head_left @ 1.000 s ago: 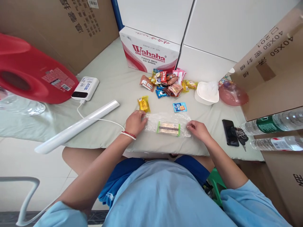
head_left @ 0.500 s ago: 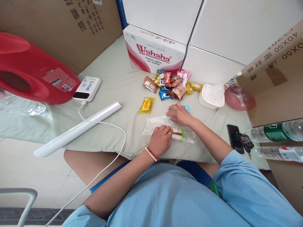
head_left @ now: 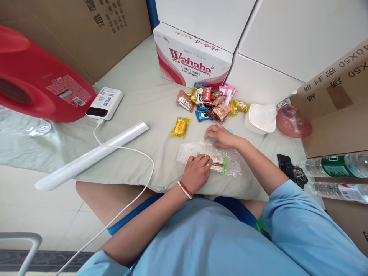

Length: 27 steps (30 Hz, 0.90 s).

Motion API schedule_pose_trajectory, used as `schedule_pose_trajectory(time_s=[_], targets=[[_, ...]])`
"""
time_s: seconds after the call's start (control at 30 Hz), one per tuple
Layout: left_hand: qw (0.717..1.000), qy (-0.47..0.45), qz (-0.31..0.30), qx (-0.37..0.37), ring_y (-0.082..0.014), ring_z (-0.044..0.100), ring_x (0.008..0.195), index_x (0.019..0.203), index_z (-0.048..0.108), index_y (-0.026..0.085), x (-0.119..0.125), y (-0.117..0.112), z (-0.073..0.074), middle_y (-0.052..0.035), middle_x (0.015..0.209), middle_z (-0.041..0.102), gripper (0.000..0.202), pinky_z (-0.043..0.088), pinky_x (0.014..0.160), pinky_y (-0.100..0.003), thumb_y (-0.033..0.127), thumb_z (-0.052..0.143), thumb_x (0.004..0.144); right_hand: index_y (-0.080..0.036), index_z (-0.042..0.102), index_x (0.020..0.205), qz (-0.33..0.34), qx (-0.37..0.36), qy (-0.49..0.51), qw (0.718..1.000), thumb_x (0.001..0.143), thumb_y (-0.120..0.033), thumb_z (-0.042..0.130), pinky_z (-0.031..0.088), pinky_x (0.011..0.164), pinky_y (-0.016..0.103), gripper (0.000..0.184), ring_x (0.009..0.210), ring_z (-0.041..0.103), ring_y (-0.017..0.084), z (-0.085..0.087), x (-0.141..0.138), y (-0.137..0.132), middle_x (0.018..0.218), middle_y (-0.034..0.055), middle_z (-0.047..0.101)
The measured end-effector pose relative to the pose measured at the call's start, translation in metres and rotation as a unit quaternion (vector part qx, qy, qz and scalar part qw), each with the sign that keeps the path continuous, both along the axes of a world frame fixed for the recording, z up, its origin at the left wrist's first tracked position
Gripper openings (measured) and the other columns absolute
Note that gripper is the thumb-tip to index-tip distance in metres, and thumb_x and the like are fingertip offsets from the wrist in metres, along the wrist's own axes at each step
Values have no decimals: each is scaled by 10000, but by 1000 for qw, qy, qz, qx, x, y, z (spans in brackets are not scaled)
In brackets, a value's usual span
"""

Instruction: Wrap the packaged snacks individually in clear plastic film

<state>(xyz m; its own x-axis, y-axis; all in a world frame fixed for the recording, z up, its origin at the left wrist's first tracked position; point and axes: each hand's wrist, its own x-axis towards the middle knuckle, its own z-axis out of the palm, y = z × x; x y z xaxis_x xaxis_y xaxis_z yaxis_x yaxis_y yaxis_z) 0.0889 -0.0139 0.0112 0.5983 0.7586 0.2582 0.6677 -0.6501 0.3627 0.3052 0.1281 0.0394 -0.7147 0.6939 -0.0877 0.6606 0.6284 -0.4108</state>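
A wrapped snack bar [head_left: 219, 165] with a green end lies on a sheet of clear plastic wrap [head_left: 186, 148] near the table's front edge. My left hand [head_left: 197, 172] is curled over the left part of the bar and holds it down, hiding that part. Just beyond the wrap's far edge is my right hand [head_left: 220, 135], its fingers bent and apart, with nothing visible in them. A light blue packet [head_left: 230, 131] shows only slightly behind it. To the left, a yellow snack packet [head_left: 180, 127] lies by itself.
A heap of packaged snacks [head_left: 212, 101] sits before the Wahaha box [head_left: 192, 57]. Right are a white tub [head_left: 260, 119], a pink bowl [head_left: 294, 122], a phone [head_left: 284, 165] and bottles [head_left: 333, 165]. Left are a white tube [head_left: 94, 155], a cabled device [head_left: 105, 103] and a red jug [head_left: 43, 82].
My right hand has lifted slightly away from the wrap and covers more of the light blue packet. My left hand stays on the bar. The whole view has shifted a little.
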Motion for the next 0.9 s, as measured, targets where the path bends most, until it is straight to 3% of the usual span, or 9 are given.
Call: schedule_pose_trajectory(time_s=[0.1,0.27,0.33,0.43,0.5,0.63,0.9], targets=[[1000,3,3,-8,-259,584,1229,1230,667,213,0,-1,1,-103,1277,708,267,411,879,-434,230,470,1050,-192,770,991,-12,6,19,1000,889,-247,674,385,1008,418,150,1053,515,268,-4,-9,5,1154,112,671],[1000,0,0,-10,-254,580,1221,1219,667,216,0,0,4,-94,1297,699,259,415,899,-431,228,472,1048,-140,708,992,-135,-34,29,990,937,-208,544,425,885,347,186,855,570,209,-12,-15,19,900,75,685],[1000,1,1,-14,-252,580,1210,1204,673,209,0,1,5,-92,1294,701,256,417,906,-433,228,470,1049,-142,703,1061,-118,-44,13,992,859,-165,600,427,911,351,228,918,575,224,-10,-11,19,978,80,696],[1000,1,-1,-22,-257,578,1202,1198,686,212,0,2,5,-101,1283,704,274,423,907,-443,232,454,1054,-182,713,1162,-13,-39,-10,999,726,-123,712,390,1022,402,440,1100,520,277,-2,-2,15,1212,99,663],[1000,-3,-3,-24,-262,568,1214,1212,692,216,0,2,4,-110,1289,700,297,428,920,-455,234,440,1056,-202,735,1145,5,-38,-20,999,731,-149,749,390,1013,412,418,1100,494,288,2,1,12,1219,104,649],[1000,-4,-7,-25,-264,559,1231,1241,688,213,-2,1,3,-115,1311,691,312,433,937,-463,237,439,1055,-193,770,981,-6,-35,8,999,873,-288,722,384,980,394,151,1010,522,258,-5,-2,13,1065,97,673],[1000,-1,15,-17,-253,567,1253,1239,669,215,0,0,2,-94,1361,682,284,422,922,-430,249,447,1065,-142,738,933,-98,-75,38,992,943,-326,639,432,832,298,209,853,595,187,-20,-3,23,941,73,689]])
